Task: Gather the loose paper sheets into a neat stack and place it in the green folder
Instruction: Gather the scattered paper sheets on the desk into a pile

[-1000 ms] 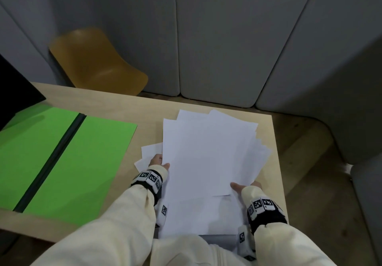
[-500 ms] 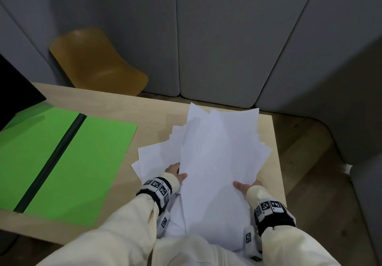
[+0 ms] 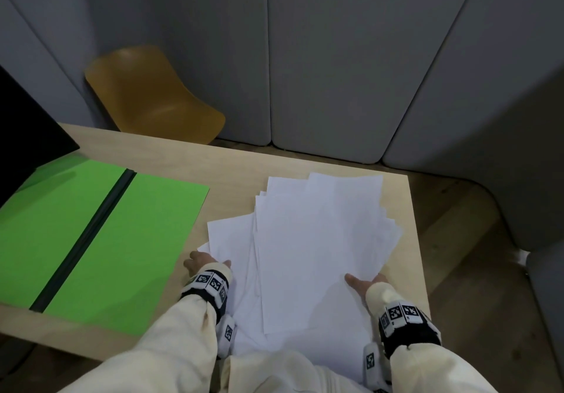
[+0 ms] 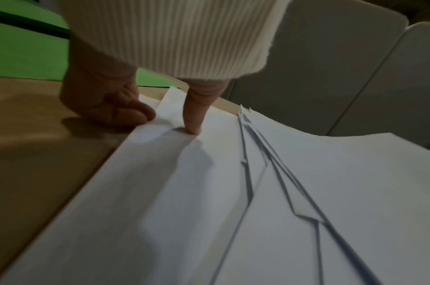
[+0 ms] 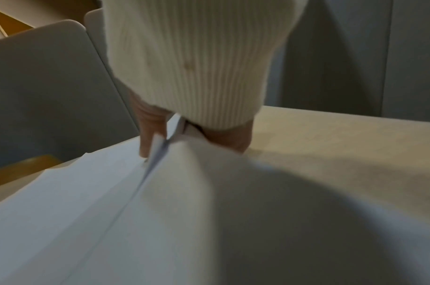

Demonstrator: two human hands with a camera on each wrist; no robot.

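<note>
Left wrist only: thumb (image 4: 193, 117) atop paper sheets (image 4: 258, 212).

No readable text, label, brand or number is showing anywhere. The only sign-like marks are sitting on the wristbands (image 3: 210, 282) — small black-and-white square code patterns, carrying no letters or digits. The same kind of patterned squares is showing on the band of the other wrist (image 3: 401, 315) and on the small white tabs hanging below both wrists. The paper sheets (image 3: 317, 240) are lying blank side up — nothing printed is appearing on them, and the green folder (image 3: 100, 240) is bearing no lettering.
</note>
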